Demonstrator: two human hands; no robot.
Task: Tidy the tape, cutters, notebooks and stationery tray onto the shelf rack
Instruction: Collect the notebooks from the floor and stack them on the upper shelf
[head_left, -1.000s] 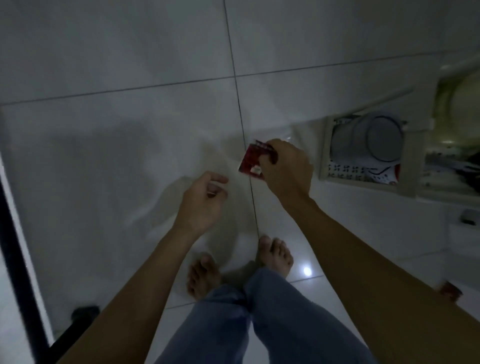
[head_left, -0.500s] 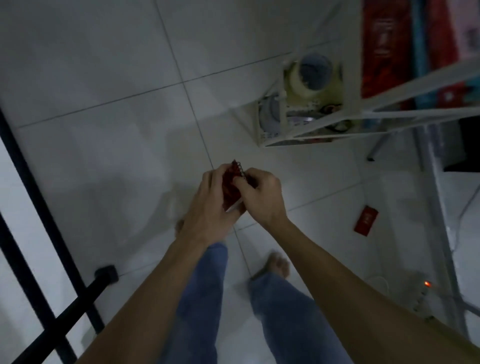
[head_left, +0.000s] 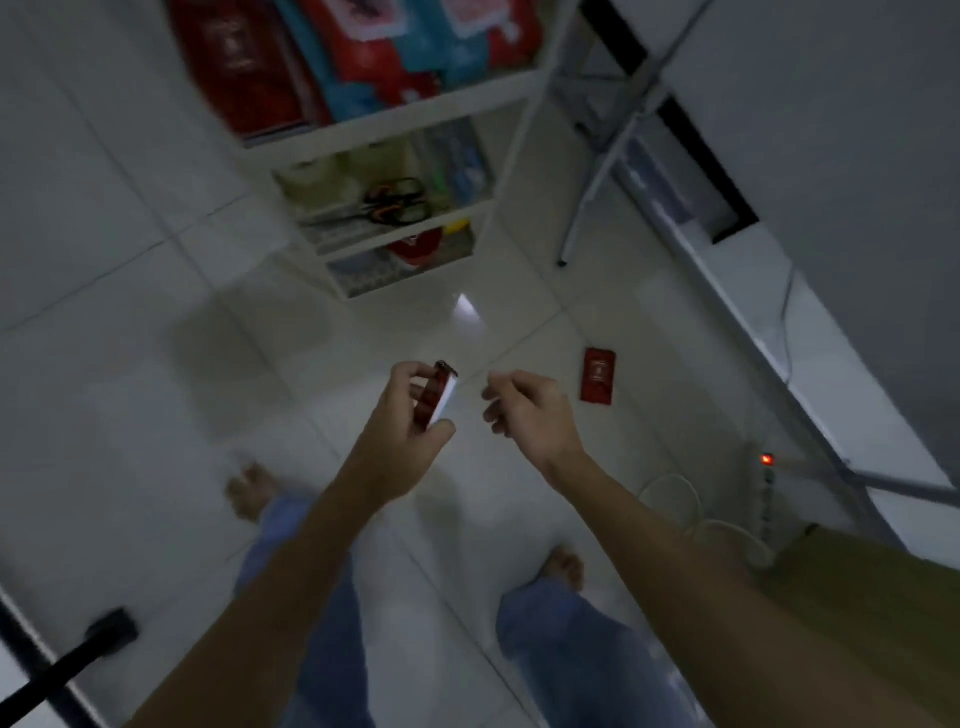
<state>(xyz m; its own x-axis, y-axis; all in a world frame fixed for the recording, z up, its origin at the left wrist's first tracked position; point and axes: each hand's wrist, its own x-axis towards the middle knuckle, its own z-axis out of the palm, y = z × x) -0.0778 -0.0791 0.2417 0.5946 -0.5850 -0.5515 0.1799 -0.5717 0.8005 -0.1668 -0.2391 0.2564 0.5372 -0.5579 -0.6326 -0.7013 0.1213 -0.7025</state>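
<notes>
— Pale glossy floor tiles ran right up to the white three-tier shelf rack at the far side, didn't they?

— They did. The person stood over them, left hand closed around a small dark-red spiral notebook, thumb at the near end, fingers at the far end. Its long axis pointed roughly away, toward the rack.

— And the right hand?

— Holding nothing, fingers loosely curled and apart, just right of the notebook, not touching it.

— So which was nearer the rack?

— About level, I judged; the rack lay straight ahead and well apart, so the left arm only needed to reach forward.

— What did the rack hold?

— Red and blue books or packets standing on the top tier. Black-and-orange scissors and a pale tape roll in the middle. Something red at the bottom, too blurred to name.

— Anything left out?

— A second flat red notebook lay on the tiles, right of the empty hand.
</notes>
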